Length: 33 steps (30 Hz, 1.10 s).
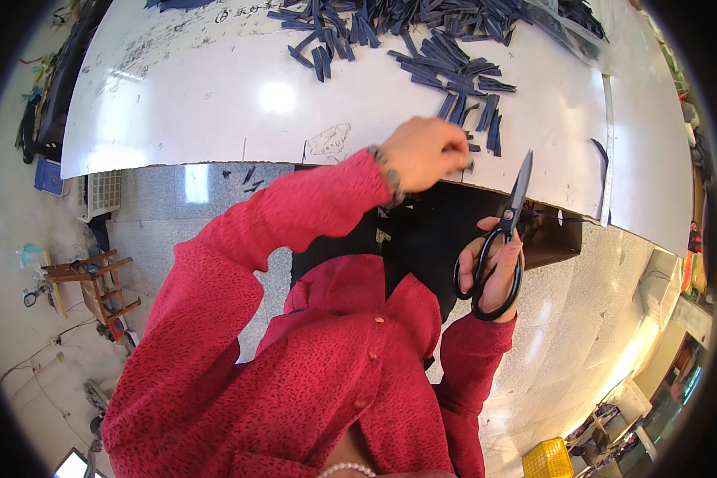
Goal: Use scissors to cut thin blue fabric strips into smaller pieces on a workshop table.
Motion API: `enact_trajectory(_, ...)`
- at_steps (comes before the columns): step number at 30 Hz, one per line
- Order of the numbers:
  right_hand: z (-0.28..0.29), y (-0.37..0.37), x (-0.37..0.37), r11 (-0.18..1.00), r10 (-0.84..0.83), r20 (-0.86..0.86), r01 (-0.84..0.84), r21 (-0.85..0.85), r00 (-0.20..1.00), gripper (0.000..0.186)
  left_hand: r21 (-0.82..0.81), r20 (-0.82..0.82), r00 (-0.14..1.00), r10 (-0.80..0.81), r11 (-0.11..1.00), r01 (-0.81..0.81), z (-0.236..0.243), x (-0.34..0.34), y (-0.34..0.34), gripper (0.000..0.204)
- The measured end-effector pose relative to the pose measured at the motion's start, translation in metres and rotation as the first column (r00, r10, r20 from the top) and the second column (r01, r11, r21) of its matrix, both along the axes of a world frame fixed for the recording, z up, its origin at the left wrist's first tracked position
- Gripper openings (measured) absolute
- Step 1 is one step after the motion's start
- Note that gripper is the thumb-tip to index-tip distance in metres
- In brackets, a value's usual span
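Observation:
My left hand (424, 153), slightly blurred, reaches across to the white tabletop's (183, 103) front edge, fingers curled, with a small dark bit below the fingertips that I cannot make out clearly. Just beyond it lie dark navy cut strips (486, 111), with a denser pile toward the back. My right hand (495, 279) grips large black-handled scissors (515, 199) below the table edge on the right, their blades pointing up and apparently closed.
A long pale straightedge (608, 147) and a thin dark strip (599, 159) lie at the table's right. A plastic bag (566, 40) sits at the back right. Beyond the table are a white crate (103, 191), wooden stool (95, 287) and yellow basket (546, 458).

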State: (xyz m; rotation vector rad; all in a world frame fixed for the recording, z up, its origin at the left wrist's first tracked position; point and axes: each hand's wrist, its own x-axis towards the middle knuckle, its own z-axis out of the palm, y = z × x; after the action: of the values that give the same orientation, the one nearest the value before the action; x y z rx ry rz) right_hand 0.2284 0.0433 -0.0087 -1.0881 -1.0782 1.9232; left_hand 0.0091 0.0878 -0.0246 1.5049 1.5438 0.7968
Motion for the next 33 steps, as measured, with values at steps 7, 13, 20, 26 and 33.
enact_trajectory(7,0.0,0.014,-0.011,0.981,-0.148,0.003,0.146,0.129,0.989,0.034,-0.104,0.47,0.857,0.214,0.977,-0.187,0.023,-0.023,0.042,0.021)
enact_trajectory(13,-0.007,0.011,-0.017,0.985,-0.123,-0.111,0.134,0.105,0.986,0.052,-0.271,0.55,0.817,0.175,0.962,-0.023,0.033,0.007,-0.06,0.019)
enact_trajectory(20,-0.012,-0.003,-0.031,0.982,-0.159,-0.095,0.167,0.087,0.983,0.048,-0.051,0.511,0.859,0.031,0.999,-0.006,0.016,0.014,-0.075,0.021)
enact_trajectory(26,-0.016,-0.006,-0.026,0.977,-0.178,-0.07,0.185,0.11,0.982,0.049,-0.197,0.587,0.8,0.127,0.98,-0.011,0.015,0.027,-0.074,0.035)
enact_trajectory(33,-0.018,-0.006,-0.016,0.985,-0.153,-0.103,0.161,0.066,0.983,0.047,-0.147,0.532,0.845,0.058,0.989,0.025,0.012,0.028,-0.076,0.018)
